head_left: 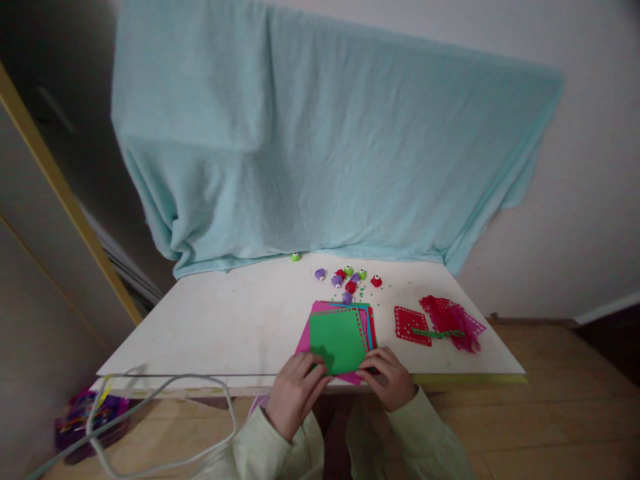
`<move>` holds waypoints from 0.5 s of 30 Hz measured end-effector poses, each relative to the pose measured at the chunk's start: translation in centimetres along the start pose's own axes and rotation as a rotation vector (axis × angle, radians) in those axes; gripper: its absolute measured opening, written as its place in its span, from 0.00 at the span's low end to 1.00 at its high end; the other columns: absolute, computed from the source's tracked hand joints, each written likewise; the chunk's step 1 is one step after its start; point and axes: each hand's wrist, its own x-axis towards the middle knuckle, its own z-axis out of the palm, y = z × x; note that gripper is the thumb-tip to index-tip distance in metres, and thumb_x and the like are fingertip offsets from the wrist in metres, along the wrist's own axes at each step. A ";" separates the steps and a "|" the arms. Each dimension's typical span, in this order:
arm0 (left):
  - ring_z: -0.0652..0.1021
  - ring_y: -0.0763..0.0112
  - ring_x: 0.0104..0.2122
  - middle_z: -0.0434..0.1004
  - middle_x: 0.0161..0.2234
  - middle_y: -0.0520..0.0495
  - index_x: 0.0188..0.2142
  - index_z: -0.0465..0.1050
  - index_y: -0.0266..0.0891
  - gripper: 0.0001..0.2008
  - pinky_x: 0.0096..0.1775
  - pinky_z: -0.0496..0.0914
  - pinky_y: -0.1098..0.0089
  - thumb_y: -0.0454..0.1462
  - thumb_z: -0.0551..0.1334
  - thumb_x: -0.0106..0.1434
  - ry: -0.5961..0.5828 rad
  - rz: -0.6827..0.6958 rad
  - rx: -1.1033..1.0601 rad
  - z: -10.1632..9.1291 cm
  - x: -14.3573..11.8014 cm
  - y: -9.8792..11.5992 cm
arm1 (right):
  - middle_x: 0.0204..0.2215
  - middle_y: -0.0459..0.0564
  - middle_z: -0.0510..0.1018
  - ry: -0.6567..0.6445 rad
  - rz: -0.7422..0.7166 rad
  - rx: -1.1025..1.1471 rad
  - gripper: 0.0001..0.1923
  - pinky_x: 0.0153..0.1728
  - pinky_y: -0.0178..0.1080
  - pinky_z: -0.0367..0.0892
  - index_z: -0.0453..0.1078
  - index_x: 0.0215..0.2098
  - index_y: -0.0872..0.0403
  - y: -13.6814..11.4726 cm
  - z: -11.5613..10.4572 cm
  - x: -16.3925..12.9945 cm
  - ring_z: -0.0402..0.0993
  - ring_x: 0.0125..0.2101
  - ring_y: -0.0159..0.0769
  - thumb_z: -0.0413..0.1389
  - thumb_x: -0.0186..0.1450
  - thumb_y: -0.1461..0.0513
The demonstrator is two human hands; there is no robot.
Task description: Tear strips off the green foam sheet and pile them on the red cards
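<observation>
A green paper sheet [336, 341] lies on a loose stack of coloured sheets, with pink [304, 340], blue and red edges showing from under it. Small punched holes run along its far and right edges. My left hand [297, 390] pinches its near left corner, thumb and fingers together. At the near right corner, my right hand [387, 379] grips the same sheet between thumb and fingertips. Just beyond the stack sit several small purple, red and lime-green hole punches [349, 287], with tiny green paper bits scattered among them.
On the right of the white table [210, 327] lie a punched red sheet [411, 327], a green holed strip [437, 333] and tangled magenta sheets [453, 323]. A light-blue cloth [340, 147] hangs behind. A white cable [165, 467] loops at the front left, near a purple package [90, 423].
</observation>
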 end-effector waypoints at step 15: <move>0.68 0.62 0.38 0.66 0.36 0.45 0.33 0.66 0.40 0.07 0.39 0.64 0.62 0.37 0.53 0.66 0.000 -0.181 0.018 -0.3 2.5 0.3 | 0.26 0.47 0.68 -0.062 0.229 -0.059 0.07 0.31 0.37 0.61 0.65 0.25 0.53 -0.1 1.1 1.4 0.65 0.30 0.35 0.58 0.59 0.62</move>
